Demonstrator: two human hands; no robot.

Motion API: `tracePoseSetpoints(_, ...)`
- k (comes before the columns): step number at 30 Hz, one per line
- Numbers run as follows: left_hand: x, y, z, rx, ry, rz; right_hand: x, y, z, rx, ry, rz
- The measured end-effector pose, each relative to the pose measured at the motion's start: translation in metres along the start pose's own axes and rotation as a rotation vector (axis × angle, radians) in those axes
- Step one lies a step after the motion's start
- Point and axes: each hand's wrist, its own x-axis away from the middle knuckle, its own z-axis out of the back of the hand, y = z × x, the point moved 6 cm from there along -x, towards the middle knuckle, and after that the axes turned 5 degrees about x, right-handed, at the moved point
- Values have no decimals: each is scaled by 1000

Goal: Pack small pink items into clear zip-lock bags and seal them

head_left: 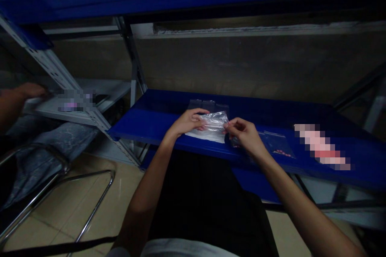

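Left hand (190, 122) is gripping the left end of a clear, crinkled, shiny plastic bag (215, 121), fingers half curled, thumb pressing on the near side. Right hand (243, 131) is pinching the bag's right edge between thumb and index finger, other fingers curling in toward the palm. Both hands are holding the bag near the counter's front edge, over a flat white sheet (208, 136); cannot tell if bag and sheet are touching.

Blue metal counter (141, 118) is carrying everything here. Flat clear zip-top bags (196, 104) are lying just behind the hands, toward the back edge. To the right of the right hand, a clear zip-top bag with small pinkish pieces (280, 146) is lying near the front edge. Further right, toward the front right corner, a pink-and-red elongated item (321, 146) is lying slanted; blurred out, cannot tell what.

Past the counter's left edge, a co-worker's hand (31, 89) is hovering by a grey tabletop (116, 88); its grip is too dim to tell. A chair with a chrome tube frame (96, 204) is standing below on pale floor tiles (120, 192).
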Motion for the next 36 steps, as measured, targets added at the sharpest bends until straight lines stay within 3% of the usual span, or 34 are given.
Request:
tracePoseSetpoints(4, 1, 11, 8, -186, 97, -70, 8, 0, 0, -1, 17, -33)
tracePoseSetpoints(7, 8, 35, 0, -575, 180, -289, 10, -6, -6, -14, 26, -20)
tracePoseSetpoints(10, 15, 47, -23, -887, 115, -416, 7, -14, -15, -25, 27, 24)
tracePoseSetpoints(13, 15, 41, -34, -1027, 85, -363, 1, -20, -26, -36, 14, 79)
tracePoseSetpoints(21, 5, 19, -18, -924, 134, -287, -5, -21, -41, -27, -21, 98)
tracePoseSetpoints(26, 7, 23, -16, -962, 158, -302, -3, -24, -40, -16, -93, 102)
tracePoseSetpoints(30, 11, 34, -3, -934, 207, -316, -11, -21, -38, -6, -132, 116)
tracePoseSetpoints(32, 15, 41, 8, -912, 260, -335, -20, -16, -36, 89, -108, 159)
tracePoseSetpoints(36, 21, 50, 24, -898, 317, -350, -37, 1, -41, 555, -67, 241)
